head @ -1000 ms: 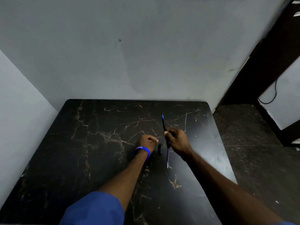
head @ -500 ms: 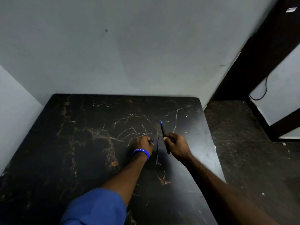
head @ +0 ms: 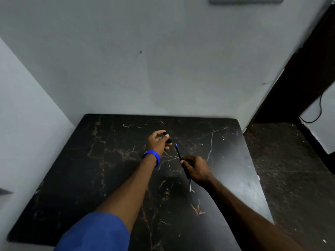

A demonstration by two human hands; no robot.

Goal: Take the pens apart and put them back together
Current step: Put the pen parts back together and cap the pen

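Fingers [head: 164, 136] of the left hand [head: 158, 142] curl round a small black pen cap [head: 168, 138], pinching it at about twelve o'clock from the wrist. Curled shut too, the right hand [head: 196, 169] grips a black pen barrel [head: 179, 154] near its middle; the blue tip points toward eleven o'clock, just short of the left hand. Beneath both lies the black marble-patterned table [head: 90, 169], pushed against a grey wall [head: 163, 60]. A blue sleeve [head: 94, 232] sits at six o'clock, and a blue wristband [head: 153, 156] rings the left wrist. From the right hand's five o'clock side a thin pale rod [head: 190, 185] sticks out, possibly the refill, though it is too slight to be sure.
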